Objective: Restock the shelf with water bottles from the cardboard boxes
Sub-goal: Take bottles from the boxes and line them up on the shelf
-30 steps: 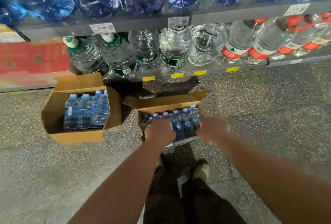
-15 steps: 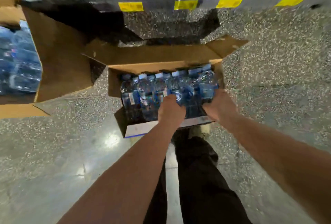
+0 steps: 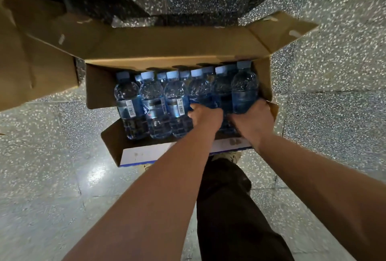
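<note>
An open cardboard box [image 3: 100,89] sits on the floor right below me, its flaps spread wide. Several small blue-tinted water bottles [image 3: 152,102] with pale caps lie packed inside, tilted toward the far wall. My left hand [image 3: 205,115] reaches into the middle of the row, its fingers curled among the bottles. My right hand [image 3: 253,118] grips the rightmost bottle [image 3: 244,91] at its lower half, next to the box's right wall. The shelf is out of view.
A second cardboard box [image 3: 31,68] stands at the left edge, its side close to the first box's flap. Speckled terrazzo floor [image 3: 334,72] surrounds both. My dark trouser leg [image 3: 227,208] and a shoe are directly under the box's near edge.
The view has dropped closer to the box and the shelf has left the frame. Both hands have gone deeper among the bottles on the right side of the box.
</note>
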`<state>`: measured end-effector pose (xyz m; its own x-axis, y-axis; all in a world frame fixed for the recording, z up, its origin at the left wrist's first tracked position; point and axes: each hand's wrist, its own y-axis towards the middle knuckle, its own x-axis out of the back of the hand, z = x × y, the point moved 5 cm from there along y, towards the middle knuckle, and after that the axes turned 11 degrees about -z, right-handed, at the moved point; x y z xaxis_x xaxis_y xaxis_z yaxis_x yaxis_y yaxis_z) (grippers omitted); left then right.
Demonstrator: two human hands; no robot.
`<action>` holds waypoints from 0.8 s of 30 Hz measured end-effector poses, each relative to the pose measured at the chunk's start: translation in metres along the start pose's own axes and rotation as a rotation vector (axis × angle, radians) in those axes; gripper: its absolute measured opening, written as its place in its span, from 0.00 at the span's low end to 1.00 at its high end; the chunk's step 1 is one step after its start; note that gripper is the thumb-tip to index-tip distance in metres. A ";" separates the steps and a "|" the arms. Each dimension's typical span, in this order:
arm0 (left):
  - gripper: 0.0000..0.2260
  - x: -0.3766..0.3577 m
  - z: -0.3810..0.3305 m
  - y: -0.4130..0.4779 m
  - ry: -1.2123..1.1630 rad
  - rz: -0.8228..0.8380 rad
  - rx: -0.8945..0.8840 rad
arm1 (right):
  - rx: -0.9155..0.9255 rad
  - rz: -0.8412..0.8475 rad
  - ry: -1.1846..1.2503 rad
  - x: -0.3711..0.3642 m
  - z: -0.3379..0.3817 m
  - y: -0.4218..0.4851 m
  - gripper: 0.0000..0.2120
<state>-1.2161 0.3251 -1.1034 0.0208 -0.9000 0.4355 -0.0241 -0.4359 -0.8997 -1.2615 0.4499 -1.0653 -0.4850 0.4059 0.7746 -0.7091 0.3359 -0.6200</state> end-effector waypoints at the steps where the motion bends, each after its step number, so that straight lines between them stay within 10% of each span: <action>1: 0.37 -0.002 -0.002 -0.001 0.007 -0.003 0.015 | -0.007 -0.002 0.001 0.002 0.000 0.002 0.34; 13: 0.17 0.042 0.009 -0.007 -0.081 -0.178 -0.222 | -0.007 -0.122 -0.084 0.020 0.002 0.003 0.24; 24: 0.08 0.027 -0.006 -0.009 -0.414 0.258 -0.192 | 0.059 -0.017 0.108 -0.001 0.023 -0.024 0.27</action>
<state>-1.2218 0.3047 -1.0833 0.3826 -0.9165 0.1166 -0.2622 -0.2287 -0.9375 -1.2554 0.4222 -1.0479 -0.4172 0.4906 0.7650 -0.7469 0.2945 -0.5962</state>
